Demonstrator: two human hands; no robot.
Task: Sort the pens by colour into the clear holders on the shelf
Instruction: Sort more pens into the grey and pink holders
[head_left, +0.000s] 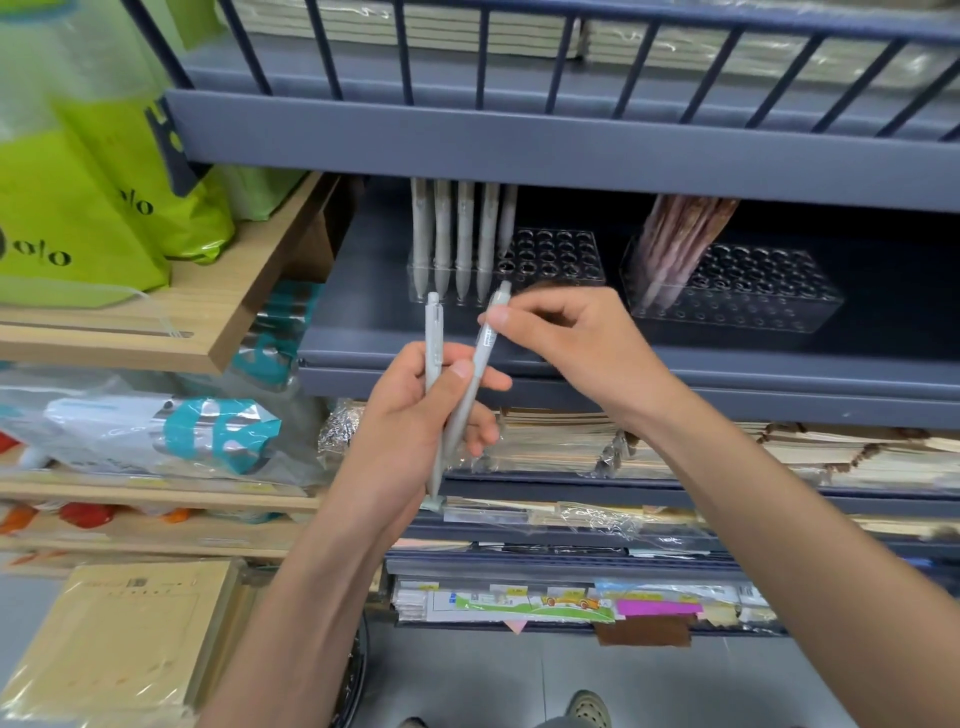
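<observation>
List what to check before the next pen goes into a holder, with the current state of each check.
1. Right hand grip on the tilted grey pen: ok, fingertips pinch its upper end.
2. Left hand letting go of that pen: not ok, its thumb lies across it.
3. Upright grey pen secure in the left hand: ok.
4. Colour match: ok, the left holder has grey pens.
5. Free holes there: ok, many are empty.
6. Right holder as a target: not ok, it holds brownish pens.
</observation>
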